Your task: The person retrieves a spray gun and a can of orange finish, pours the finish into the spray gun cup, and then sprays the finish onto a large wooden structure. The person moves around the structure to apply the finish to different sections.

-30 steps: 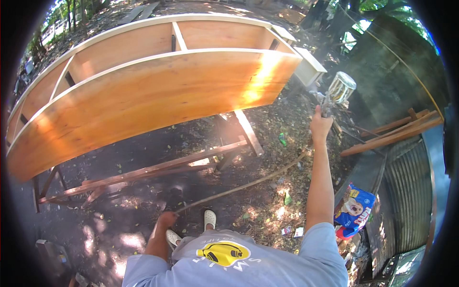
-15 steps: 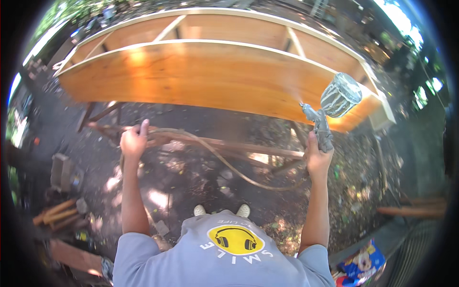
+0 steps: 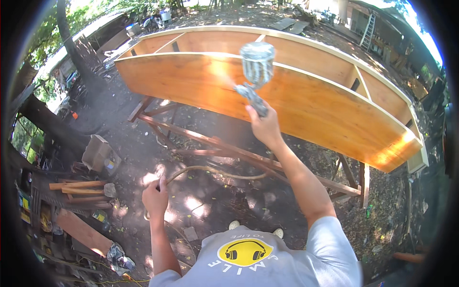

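Note:
My right hand [image 3: 266,126] is wrapped round the grip of a spray gun [image 3: 252,98], whose paint-streaked cup [image 3: 258,64] sits on top. A faint mist leaves its nozzle toward the left, against the orange-brown side panel of a long wooden cabinet [image 3: 315,115]. The cabinet has pale edges and open compartments on its far side. Lower left, my left hand [image 3: 155,195] is closed around a tan air hose [image 3: 215,168], which loops across toward my right arm. Where the hose meets the gun cannot be seen.
Wooden trestles [image 3: 210,141] hold the cabinet off the ground. On the left lie a concrete block [image 3: 95,152], cut wood pieces [image 3: 79,186] and a plank [image 3: 81,232]. A tree trunk [image 3: 71,43] and, far right, a ladder [image 3: 367,31] stand beyond.
The spray gun in my right hand has swept left along the panel, from near its right end to about its middle. The view has turned; my left hand still grips the hose.

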